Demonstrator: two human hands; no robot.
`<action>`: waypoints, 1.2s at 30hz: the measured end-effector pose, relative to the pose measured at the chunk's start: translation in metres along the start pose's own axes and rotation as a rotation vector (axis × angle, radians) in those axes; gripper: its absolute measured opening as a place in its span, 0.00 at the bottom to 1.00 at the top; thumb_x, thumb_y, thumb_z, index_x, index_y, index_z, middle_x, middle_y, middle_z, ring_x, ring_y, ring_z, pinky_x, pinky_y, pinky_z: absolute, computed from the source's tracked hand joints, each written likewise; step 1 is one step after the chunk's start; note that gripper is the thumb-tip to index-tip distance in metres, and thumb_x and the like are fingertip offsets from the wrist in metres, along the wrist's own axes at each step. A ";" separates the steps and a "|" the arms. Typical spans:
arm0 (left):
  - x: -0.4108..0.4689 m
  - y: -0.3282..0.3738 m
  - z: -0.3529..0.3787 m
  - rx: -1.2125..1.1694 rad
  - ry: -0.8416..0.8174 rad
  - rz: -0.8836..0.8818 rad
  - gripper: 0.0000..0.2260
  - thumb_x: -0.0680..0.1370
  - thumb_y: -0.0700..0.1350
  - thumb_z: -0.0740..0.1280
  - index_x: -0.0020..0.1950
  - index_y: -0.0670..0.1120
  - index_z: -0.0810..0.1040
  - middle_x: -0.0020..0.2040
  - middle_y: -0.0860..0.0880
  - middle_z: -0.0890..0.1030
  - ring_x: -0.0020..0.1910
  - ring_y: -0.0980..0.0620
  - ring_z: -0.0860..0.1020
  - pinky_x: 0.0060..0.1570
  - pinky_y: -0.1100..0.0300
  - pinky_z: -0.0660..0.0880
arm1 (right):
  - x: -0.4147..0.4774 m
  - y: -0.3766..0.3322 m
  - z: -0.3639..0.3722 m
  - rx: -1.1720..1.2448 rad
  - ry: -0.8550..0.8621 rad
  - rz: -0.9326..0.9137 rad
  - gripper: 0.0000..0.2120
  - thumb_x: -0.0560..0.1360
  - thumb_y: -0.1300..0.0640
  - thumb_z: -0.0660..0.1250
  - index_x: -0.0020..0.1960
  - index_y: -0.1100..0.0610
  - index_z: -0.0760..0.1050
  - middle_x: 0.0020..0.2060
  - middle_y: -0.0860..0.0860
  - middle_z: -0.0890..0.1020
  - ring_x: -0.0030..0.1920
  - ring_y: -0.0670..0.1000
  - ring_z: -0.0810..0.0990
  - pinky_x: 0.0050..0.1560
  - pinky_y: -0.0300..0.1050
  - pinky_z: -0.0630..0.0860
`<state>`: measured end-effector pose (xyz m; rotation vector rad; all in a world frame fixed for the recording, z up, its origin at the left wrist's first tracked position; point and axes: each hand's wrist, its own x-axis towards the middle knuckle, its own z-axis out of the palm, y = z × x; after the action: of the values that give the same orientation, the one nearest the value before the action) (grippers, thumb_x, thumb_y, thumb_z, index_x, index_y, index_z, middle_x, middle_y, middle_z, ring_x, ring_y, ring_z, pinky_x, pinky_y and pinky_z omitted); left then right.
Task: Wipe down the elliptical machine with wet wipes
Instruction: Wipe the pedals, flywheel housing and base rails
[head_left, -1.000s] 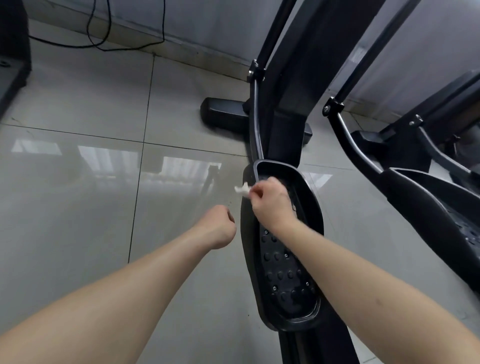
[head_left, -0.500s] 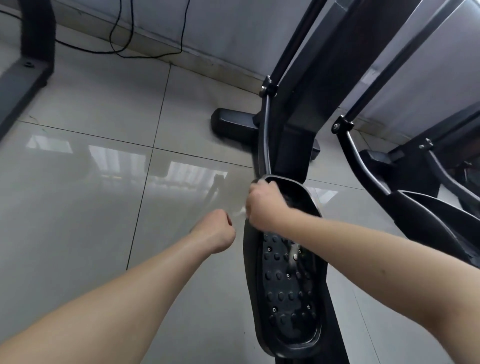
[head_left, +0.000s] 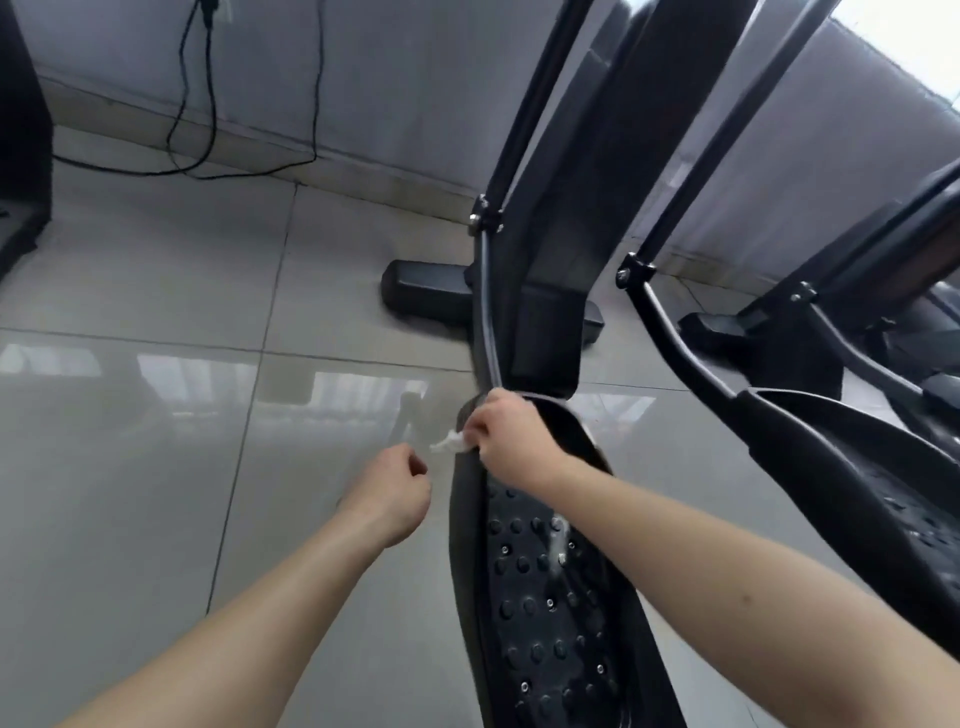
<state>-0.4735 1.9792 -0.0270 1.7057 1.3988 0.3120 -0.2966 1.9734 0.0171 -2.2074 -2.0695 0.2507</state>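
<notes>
The black elliptical machine (head_left: 550, 291) stands ahead of me on the tiled floor. Its left foot pedal (head_left: 545, 597), studded with round bumps, runs toward me. My right hand (head_left: 511, 441) is closed on a crumpled white wet wipe (head_left: 451, 442) and presses it on the front left rim of that pedal; a bit of the wipe sticks out to the left. My left hand (head_left: 392, 499) hovers just left of the pedal, loosely curled into a fist and holding nothing. The right pedal (head_left: 852, 478) lies further right.
Glossy grey floor tiles (head_left: 156, 467) spread to the left. A black cable (head_left: 208, 130) hangs down the wall and trails along the floor. Dark equipment (head_left: 21, 156) stands at the far left edge. Another machine's frame (head_left: 883, 291) sits at the right.
My right hand slid from the pedal's front tip back a little along the left rim, and the wipe shows again at its left side. The view tilted up. My left hand stayed nearly still.
</notes>
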 end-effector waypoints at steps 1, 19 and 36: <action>0.001 0.004 0.001 -0.024 0.035 0.007 0.08 0.80 0.44 0.62 0.56 0.51 0.78 0.55 0.50 0.81 0.56 0.46 0.79 0.56 0.55 0.76 | -0.003 0.009 -0.002 0.051 0.015 0.022 0.08 0.79 0.58 0.68 0.49 0.56 0.86 0.46 0.49 0.74 0.51 0.56 0.77 0.57 0.50 0.74; 0.055 0.090 0.045 0.148 0.159 0.195 0.19 0.77 0.34 0.59 0.63 0.49 0.79 0.54 0.47 0.79 0.63 0.42 0.67 0.60 0.57 0.66 | 0.050 0.117 0.028 0.082 0.334 -0.009 0.06 0.74 0.68 0.71 0.45 0.60 0.86 0.40 0.55 0.82 0.45 0.58 0.74 0.48 0.49 0.76; 0.079 0.166 0.065 0.656 0.000 0.280 0.24 0.76 0.37 0.59 0.69 0.51 0.77 0.67 0.48 0.78 0.69 0.43 0.67 0.67 0.49 0.65 | -0.076 0.172 -0.005 0.611 0.145 0.577 0.21 0.80 0.58 0.65 0.29 0.57 0.66 0.25 0.48 0.66 0.31 0.51 0.64 0.32 0.45 0.61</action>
<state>-0.2935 2.0225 0.0343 2.4439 1.3427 -0.0077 -0.1315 1.8858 -0.0068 -2.2481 -1.0371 0.6416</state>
